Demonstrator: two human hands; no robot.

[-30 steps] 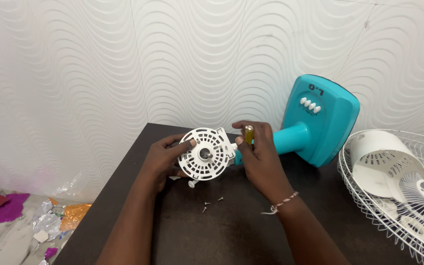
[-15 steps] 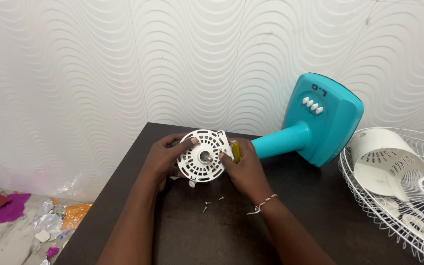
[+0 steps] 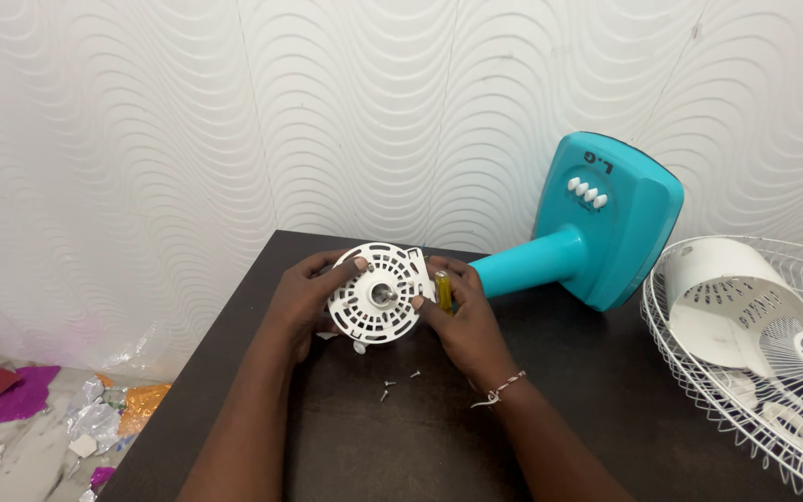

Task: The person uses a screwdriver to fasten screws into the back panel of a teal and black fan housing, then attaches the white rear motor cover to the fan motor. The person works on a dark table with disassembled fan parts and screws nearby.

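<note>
A round white slotted fan motor cover (image 3: 378, 293) faces me, attached to the end of a teal fan stand lying on its side. My left hand (image 3: 304, 299) grips the cover's left rim. My right hand (image 3: 457, 321) holds the cover's right edge and also clasps a yellow-handled screwdriver (image 3: 442, 289) upright against it. The teal neck (image 3: 532, 262) runs right to the teal base (image 3: 611, 218), which carries a row of white buttons. Three small screws (image 3: 392, 383) lie on the dark table just below the cover.
A white wire fan grille (image 3: 745, 372) lies at the right with a white motor housing (image 3: 722, 302) resting in it. The dark table (image 3: 401, 446) stands against a wavy white wall. Shiny foil scraps (image 3: 67, 414) litter the floor at lower left.
My right hand has lowered from beside the neck onto the cover's right edge, bringing the screwdriver down with it. The cover shifted slightly left.
</note>
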